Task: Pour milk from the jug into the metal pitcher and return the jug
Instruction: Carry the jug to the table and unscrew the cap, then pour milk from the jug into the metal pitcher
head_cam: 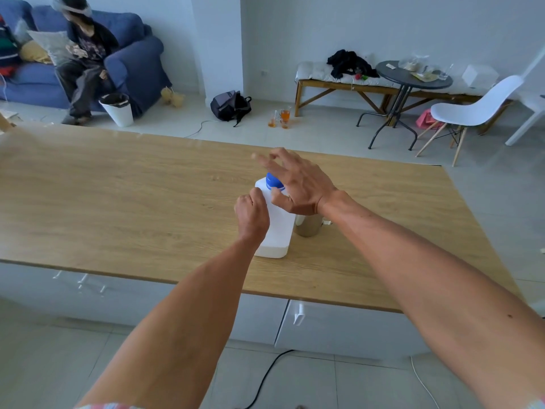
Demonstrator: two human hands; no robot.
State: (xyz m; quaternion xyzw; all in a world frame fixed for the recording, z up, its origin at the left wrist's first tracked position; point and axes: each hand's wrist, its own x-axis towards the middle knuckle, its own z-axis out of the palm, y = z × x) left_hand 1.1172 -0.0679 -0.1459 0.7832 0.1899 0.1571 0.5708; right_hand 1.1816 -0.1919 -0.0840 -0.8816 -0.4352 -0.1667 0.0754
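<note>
Jug (278, 225) label possibly hidden; no legible writing.

one milk jug (277, 228), one metal pitcher (308, 227), two hands, one table (118, 202), one white chair (474, 109), one backpack (230, 105)

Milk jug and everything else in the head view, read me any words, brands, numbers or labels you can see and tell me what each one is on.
There is no readable text in this view.
Milk jug: plain white side, no label showing.
Blue cap: faint marks on its rim, too blurred to read.
Metal pitcher: mostly hidden behind the right hand, no marking visible.
Backpack on the floor: no legible logo.
</note>
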